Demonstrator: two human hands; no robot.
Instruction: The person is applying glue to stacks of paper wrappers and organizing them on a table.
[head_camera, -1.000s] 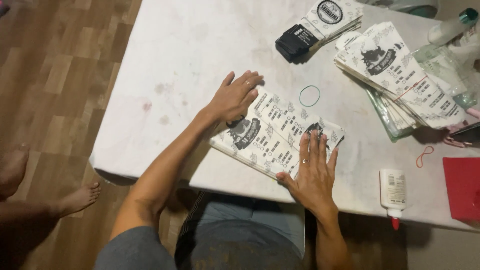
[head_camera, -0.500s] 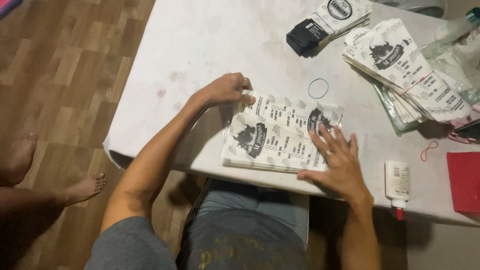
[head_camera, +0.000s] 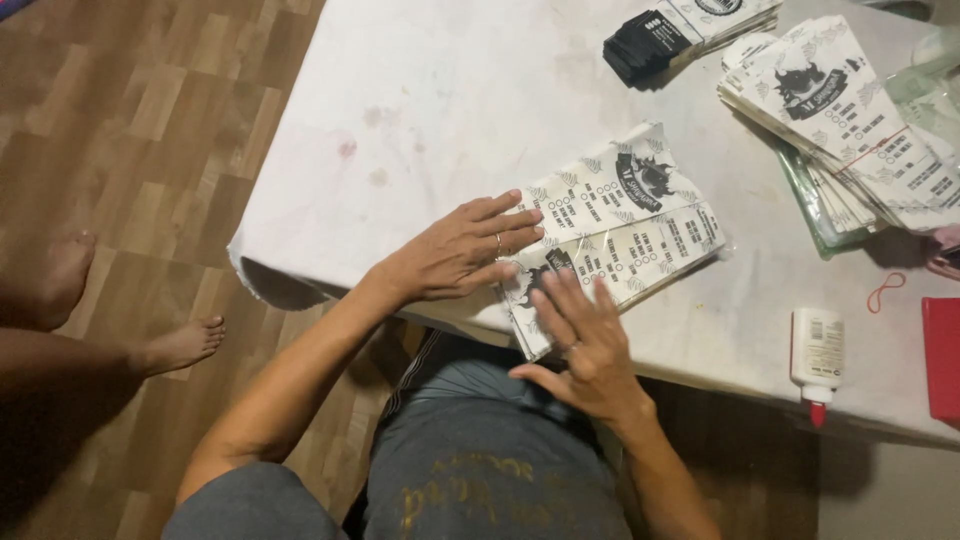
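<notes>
Both hands flat on printed packets at table's near edge.
Left hand (head_camera: 455, 255) and right hand (head_camera: 580, 345) lay fingers spread, gripping nothing, on the packets (head_camera: 625, 225); bare table (head_camera: 440, 110) stretched open beyond.

Bare arms, no sleeves past elbow. Ring on left hand (head_camera: 455, 255) + ring on right hand (head_camera: 585, 345). Grey tee w/ faded yellow print, grey shorts.

My left hand (head_camera: 460, 250) lies flat on the left end of the printed paper bags (head_camera: 615, 225) on the table (head_camera: 450, 110). My right hand (head_camera: 580, 335) rests on their near edge. A glue bottle (head_camera: 817, 352) lies to the right, and a bigger stack of bags (head_camera: 850, 120) lies behind it.
</notes>
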